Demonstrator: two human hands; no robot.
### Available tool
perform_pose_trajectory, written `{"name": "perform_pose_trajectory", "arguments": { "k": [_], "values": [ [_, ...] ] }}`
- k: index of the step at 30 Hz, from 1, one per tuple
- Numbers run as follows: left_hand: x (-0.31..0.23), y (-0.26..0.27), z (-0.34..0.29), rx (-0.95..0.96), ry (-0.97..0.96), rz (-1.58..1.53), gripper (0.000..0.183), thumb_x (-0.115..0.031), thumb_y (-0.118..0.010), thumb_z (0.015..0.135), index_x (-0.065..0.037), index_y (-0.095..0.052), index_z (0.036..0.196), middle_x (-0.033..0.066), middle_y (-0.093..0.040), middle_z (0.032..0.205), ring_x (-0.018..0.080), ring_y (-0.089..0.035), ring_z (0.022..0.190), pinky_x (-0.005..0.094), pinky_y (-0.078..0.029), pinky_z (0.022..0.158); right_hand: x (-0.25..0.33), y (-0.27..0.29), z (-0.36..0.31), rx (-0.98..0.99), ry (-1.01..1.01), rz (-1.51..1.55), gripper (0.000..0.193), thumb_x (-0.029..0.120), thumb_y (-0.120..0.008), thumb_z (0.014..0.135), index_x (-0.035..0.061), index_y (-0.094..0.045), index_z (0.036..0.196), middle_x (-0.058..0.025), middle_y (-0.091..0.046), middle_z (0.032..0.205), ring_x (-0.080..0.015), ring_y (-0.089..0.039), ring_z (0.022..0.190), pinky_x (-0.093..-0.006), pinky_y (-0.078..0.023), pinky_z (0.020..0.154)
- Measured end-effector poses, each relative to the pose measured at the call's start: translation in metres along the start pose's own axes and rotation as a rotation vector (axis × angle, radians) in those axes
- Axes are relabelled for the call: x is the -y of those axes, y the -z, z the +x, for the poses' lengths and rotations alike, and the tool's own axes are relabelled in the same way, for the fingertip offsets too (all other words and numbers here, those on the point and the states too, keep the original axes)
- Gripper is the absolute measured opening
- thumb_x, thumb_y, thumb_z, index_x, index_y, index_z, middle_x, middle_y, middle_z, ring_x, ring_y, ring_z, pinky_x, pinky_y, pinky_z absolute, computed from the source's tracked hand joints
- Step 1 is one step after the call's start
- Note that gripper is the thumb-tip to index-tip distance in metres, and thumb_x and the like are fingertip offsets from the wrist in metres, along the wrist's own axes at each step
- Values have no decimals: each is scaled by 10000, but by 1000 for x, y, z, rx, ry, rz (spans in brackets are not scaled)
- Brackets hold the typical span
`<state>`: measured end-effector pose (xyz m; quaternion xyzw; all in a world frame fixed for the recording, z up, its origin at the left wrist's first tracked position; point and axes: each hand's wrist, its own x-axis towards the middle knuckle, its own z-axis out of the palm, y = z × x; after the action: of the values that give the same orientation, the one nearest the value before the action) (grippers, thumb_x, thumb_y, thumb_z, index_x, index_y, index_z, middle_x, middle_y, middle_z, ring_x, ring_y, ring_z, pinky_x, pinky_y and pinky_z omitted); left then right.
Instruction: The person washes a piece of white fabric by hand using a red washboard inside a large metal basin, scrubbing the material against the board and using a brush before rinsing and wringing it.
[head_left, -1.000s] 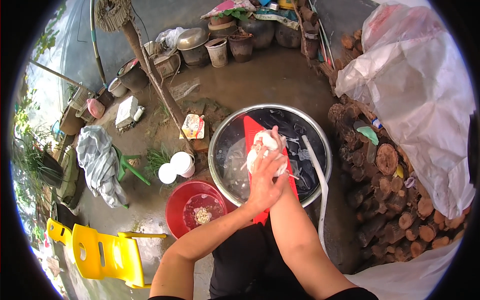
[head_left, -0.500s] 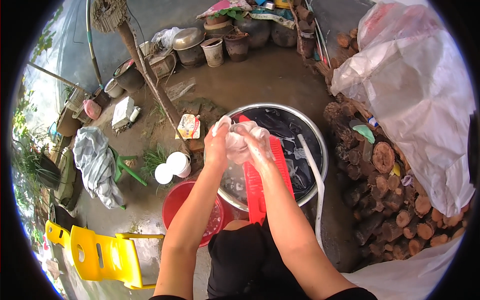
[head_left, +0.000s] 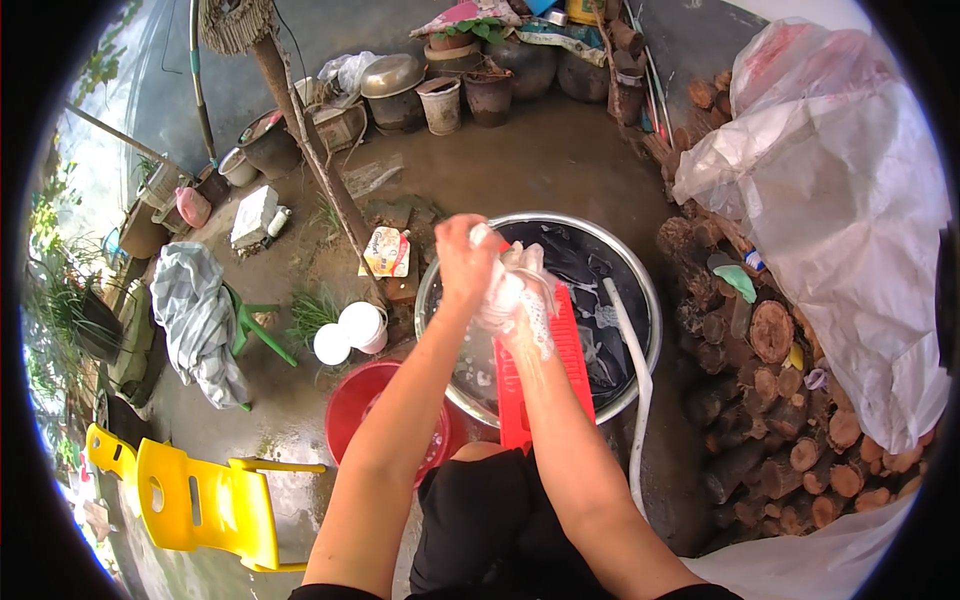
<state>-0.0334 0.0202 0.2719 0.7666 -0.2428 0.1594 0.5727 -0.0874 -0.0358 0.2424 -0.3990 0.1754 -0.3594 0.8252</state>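
Observation:
Over a wide metal basin (head_left: 657, 322) I hold a soapy white cloth (head_left: 497, 296), bunched up between my hands. My left hand (head_left: 464, 258) is closed on its upper left part. My right hand (head_left: 532, 308), streaked with suds, grips it from the right; the cloth and foam hide part of those fingers. Below them a red washboard (head_left: 572, 365) leans in the basin, its lower end toward my lap. Dark wet clothing (head_left: 560, 246) lies in the sudsy water to the right of the board.
A white hose (head_left: 638, 385) hangs over the basin's right rim. On the left are a red bucket (head_left: 345, 400), a white tub (head_left: 364, 326) with its lid, and a yellow chair (head_left: 205, 505). Stacked firewood (head_left: 770, 400) under plastic sheeting (head_left: 830, 190) borders the right side.
My hands have turned against each other on the cloth: the left rose slightly, the right shifted lower and right. More foam shows on my right hand. The whole view shifted a little.

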Motion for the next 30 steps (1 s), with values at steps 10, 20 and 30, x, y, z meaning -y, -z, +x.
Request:
{"name": "perform_pose_trajectory", "arguments": {
  "k": [10, 20, 30],
  "values": [
    [-15, -17, -33, -31, 85, 227, 269, -222, -632, 799, 24, -523, 814, 216, -529, 867, 401, -502, 859, 469, -393, 739, -1, 22, -1, -59, -368, 386, 173, 267, -583, 867, 160, -477, 781, 45, -455, 714, -104, -476, 587, -272, -436, 543],
    [-21, -19, -96, 73, -475, 215, 374, -217, -663, 721, -8, -512, 991, 226, -518, 968, 382, -473, 912, 492, -339, 779, -6, 54, 22, 505, -310, 627, 259, 319, -523, 895, 145, -488, 706, -11, -513, 650, -169, -521, 626, -355, -459, 623],
    [7, 50, 1, 709, 987, -909, 510, -472, -565, 867, -3, -589, 1065, 95, -634, 938, 185, -624, 811, 299, -526, 691, 29, 10, -17, 747, 76, -552, 150, 130, -637, 777, 40, -574, 879, -42, -602, 802, -138, -594, 749, -316, -483, 732]
  ]
}}
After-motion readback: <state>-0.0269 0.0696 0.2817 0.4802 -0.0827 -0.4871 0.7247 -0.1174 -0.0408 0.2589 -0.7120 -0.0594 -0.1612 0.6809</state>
